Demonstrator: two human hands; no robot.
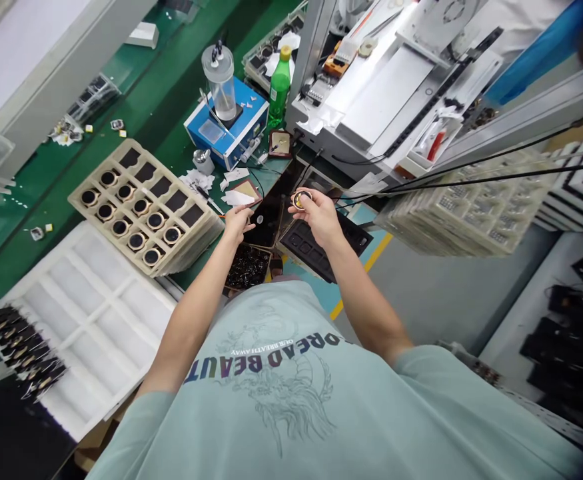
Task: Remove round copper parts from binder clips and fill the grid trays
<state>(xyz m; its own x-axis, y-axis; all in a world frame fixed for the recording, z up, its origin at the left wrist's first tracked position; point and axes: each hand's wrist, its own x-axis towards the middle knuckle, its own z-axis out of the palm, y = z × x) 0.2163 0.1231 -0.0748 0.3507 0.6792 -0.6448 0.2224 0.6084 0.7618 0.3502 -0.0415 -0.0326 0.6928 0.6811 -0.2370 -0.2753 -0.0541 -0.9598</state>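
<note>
Right hand (320, 212): I'm pinching a round gold-rimmed black disc (302, 200), near the black compartmented tray (311, 252).
Left hand (238, 224): fingers curled; I can't tell if gripping.
Beige plastic tray stack (164, 195): green worktop (171, 73)'s near edge.
Blue metal box (231, 137): by worktop's right corner.

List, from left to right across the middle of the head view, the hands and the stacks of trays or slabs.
Cream tray stack → left hand → right hand, holding a round part → translucent tray stack → white slab stack
</note>
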